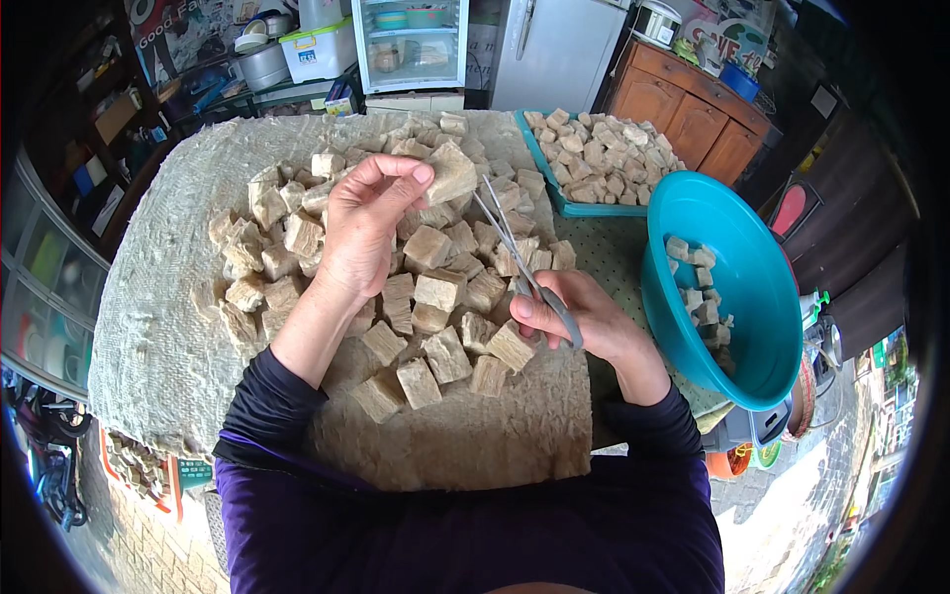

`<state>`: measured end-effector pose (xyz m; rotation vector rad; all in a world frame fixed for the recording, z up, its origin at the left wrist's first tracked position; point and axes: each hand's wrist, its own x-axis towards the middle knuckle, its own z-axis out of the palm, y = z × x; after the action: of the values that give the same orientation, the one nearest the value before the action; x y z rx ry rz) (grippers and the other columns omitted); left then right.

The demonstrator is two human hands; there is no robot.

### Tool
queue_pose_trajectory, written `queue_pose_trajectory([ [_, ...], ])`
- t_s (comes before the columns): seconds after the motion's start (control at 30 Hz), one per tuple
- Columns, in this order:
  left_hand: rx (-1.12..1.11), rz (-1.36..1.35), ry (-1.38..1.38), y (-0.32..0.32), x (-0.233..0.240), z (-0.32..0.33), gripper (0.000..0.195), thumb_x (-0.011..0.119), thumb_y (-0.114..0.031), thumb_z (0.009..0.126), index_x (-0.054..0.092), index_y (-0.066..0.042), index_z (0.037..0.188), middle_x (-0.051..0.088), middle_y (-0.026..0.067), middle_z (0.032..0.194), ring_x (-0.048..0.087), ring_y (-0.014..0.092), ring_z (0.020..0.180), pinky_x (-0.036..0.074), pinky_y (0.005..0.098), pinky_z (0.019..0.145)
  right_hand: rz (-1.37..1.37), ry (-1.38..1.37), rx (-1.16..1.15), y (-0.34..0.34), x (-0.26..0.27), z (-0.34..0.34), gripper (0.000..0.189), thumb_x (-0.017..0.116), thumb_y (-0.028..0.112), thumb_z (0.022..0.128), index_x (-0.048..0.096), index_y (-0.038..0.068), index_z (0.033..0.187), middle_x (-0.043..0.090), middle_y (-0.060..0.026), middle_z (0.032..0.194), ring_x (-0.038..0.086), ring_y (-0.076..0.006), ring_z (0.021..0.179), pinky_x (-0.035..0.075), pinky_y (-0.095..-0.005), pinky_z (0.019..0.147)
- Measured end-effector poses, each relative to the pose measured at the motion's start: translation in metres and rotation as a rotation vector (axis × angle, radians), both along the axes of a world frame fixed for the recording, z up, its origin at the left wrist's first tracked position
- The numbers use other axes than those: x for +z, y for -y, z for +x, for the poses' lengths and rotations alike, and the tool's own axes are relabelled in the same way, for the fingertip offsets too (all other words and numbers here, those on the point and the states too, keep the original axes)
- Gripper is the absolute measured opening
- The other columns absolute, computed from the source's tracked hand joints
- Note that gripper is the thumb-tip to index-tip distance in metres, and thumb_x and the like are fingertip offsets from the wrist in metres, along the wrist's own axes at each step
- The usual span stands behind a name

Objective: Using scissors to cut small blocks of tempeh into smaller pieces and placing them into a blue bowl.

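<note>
Between thumb and fingers, my left hand (371, 215) grips a tan fibrous block (451, 173) that looks like mineral wool, raised over the pile. My right hand (586, 315) holds a pair of scissors (512, 245) by the grey handles. Their blades are slightly parted and point up toward the block's right side; whether they touch it I cannot tell. Below both hands, several similar blocks (440, 289) lie heaped on a thick fibrous slab (475, 445). Part of the heap is hidden behind my left hand and forearm.
At right, a teal basin (764, 312) holds several small pale pieces (705, 297). Behind it, a teal tray (608, 210) is full of blocks. A green dotted surface (612, 256) lies under them. Beyond stand a glass-door cabinet (410, 87), a grey refrigerator (553, 59) and a wooden cupboard (686, 111).
</note>
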<state>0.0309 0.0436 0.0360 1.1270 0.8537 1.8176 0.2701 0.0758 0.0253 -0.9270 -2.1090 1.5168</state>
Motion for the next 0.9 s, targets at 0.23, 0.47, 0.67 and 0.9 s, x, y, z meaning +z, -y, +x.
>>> queue_pose_trajectory([
  [0.23,0.088,0.043,0.057,0.005,0.005,0.026,0.027,0.066,0.001,0.079,0.057,-0.002,0.104,0.061,0.0055,0.095,0.058,0.011,0.088,0.046,0.0242,0.083,0.073,0.098,0.038,0.000,0.000,0.000,0.064,0.063,0.070,0.068,0.044,0.010,0.054,0.047,0.0001,0.049,0.048,-0.0105,0.050,0.037,-0.0247,0.047],
  [0.47,0.090,0.002,0.071,0.008,0.000,0.034,0.032,0.067,0.000,0.079,0.053,0.000,0.108,0.060,0.0066,0.097,0.059,0.012,0.090,0.049,0.0270,0.081,0.129,0.098,0.010,0.002,-0.001,-0.002,0.067,0.065,0.071,0.065,0.047,0.007,0.056,0.049,-0.0026,0.054,0.049,-0.0123,0.052,0.037,-0.0252,0.048],
  [0.67,0.008,-0.039,0.062,0.011,-0.003,0.036,0.029,0.067,-0.002,0.080,0.055,-0.001,0.106,0.061,0.0057,0.094,0.061,0.012,0.086,0.053,0.0301,0.079,0.166,0.102,-0.024,-0.003,-0.005,-0.002,0.066,0.066,0.070,0.063,0.050,0.006,0.058,0.050,-0.0032,0.055,0.051,-0.0146,0.054,0.038,-0.0277,0.049],
  [0.9,0.015,-0.001,-0.010,0.013,-0.001,0.041,0.026,0.066,0.001,0.080,0.056,-0.001,0.104,0.062,0.0045,0.089,0.062,0.011,0.081,0.054,0.0278,0.075,0.331,0.158,-0.065,0.000,-0.004,-0.004,0.068,0.066,0.072,0.062,0.050,0.006,0.059,0.048,-0.0041,0.054,0.051,-0.0170,0.052,0.037,-0.0305,0.048],
])
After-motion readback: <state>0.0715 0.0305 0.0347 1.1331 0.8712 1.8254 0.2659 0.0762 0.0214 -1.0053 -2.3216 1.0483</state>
